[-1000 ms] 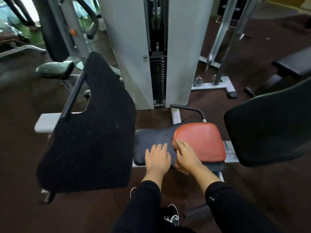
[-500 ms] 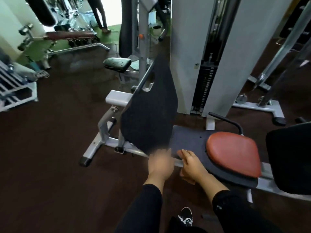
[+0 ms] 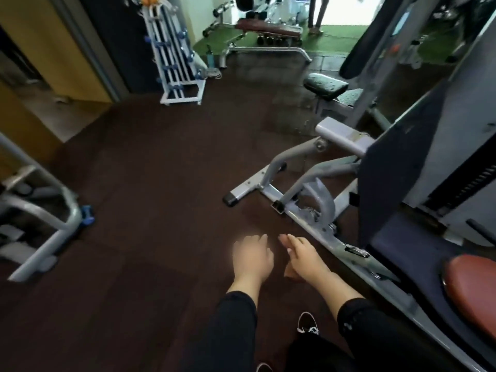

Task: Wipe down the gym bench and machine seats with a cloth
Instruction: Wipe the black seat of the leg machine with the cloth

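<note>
Both our hands hang over the dark floor [image 3: 139, 189], side by side, off the machine. Our left hand [image 3: 252, 257] is blurred, its fingers loosely spread and holding nothing. Our right hand [image 3: 304, 255] reaches forward with fingers fairly straight, and a bit of brownish cloth [image 3: 291, 272] shows beneath its palm. The red seat pad [image 3: 472, 285] sits well to our right, on the grey frame [image 3: 303, 210].

Matt dark rubber floor [image 3: 150, 210], grey painted metal frame [image 3: 300, 183], smooth reddish-brown padded seat [image 3: 472, 288]
</note>
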Available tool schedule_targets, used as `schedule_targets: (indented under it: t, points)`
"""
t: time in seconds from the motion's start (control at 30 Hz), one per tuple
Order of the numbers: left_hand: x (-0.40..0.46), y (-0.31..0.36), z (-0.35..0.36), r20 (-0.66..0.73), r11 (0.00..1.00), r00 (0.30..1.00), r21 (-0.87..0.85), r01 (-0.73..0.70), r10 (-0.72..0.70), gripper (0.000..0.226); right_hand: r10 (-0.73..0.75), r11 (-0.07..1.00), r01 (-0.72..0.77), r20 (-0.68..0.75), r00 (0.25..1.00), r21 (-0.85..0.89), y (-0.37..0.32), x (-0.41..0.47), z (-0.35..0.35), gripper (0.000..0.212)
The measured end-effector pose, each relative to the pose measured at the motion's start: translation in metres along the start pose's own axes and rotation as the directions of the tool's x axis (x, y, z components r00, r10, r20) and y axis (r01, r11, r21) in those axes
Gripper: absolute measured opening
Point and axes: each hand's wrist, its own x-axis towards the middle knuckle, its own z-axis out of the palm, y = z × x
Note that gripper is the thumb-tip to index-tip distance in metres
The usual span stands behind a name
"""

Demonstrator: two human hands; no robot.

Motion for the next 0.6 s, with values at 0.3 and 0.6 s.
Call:
schedule_targets:
  t: [0.3, 0.6]
  points:
    - [0.009, -0.096, -0.009, -0.002, 0.949, 0.954, -0.105, 0.298, -0.299, 0.048, -0.207, 0.933, 0.252, 0.189, 0.96, -0.258, -0.1, 0.057, 0.065, 0.05]
    - [0.119, -0.177, -0.051, 0.046, 0.884, 0.891, -0.114, 0.453, -0.451, 0.048, -0.339, 0.785, 0.447, 0.307, 0.889, -0.429, -0.167, 0.203, 0.096, 0.052]
